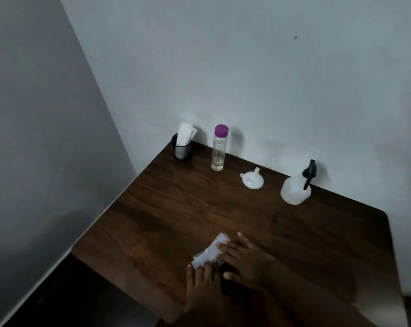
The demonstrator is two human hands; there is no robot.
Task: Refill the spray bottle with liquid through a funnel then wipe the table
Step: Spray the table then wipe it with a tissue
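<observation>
A white tissue (208, 252) lies flat on the dark wooden table (152, 208) near its front. My left hand (203, 291) presses the tissue's near edge with straight fingers. My right hand (244, 258) lies flat over its right part, fingers spread. The white spray bottle (294, 191) with a black trigger head stands at the back right by the wall. A white funnel (251, 179) rests upside down to its left. A clear bottle (218, 149) with a purple cap holds a little liquid at its bottom.
A black cup (182, 151) holding folded white tissues stands in the table's back left corner. White walls close off the back and left. The table's left edge drops to a dark floor (70, 298).
</observation>
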